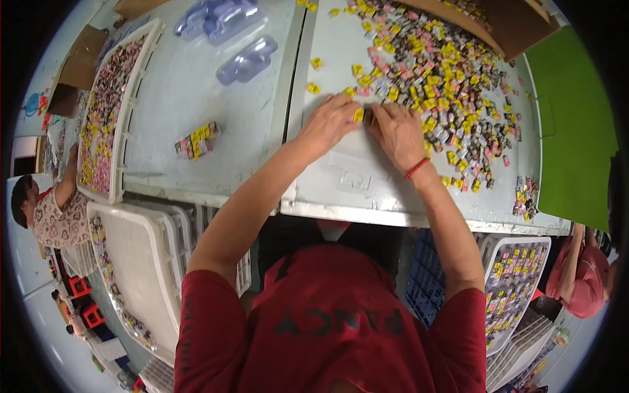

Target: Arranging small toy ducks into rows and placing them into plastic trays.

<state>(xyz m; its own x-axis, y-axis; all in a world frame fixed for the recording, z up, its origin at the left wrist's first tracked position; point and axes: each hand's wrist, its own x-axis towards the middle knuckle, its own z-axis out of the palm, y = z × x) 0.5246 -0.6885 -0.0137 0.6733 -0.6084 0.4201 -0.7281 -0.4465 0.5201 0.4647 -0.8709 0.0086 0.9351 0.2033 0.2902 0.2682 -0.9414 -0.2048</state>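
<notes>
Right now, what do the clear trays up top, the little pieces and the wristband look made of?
Clear trays: thin moulded plastic, glossy and see-through, likely. Little pieces: probably small wrapped items in shiny paper or foil, yellow, pink and dark; too small to be sure. Wristband on the right wrist: red, looks like beads or cord.

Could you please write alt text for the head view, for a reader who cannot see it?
Left hand and right hand press together a short row of small pieces on a pale table, beside a heap of yellow, pink and dark pieces.
</notes>
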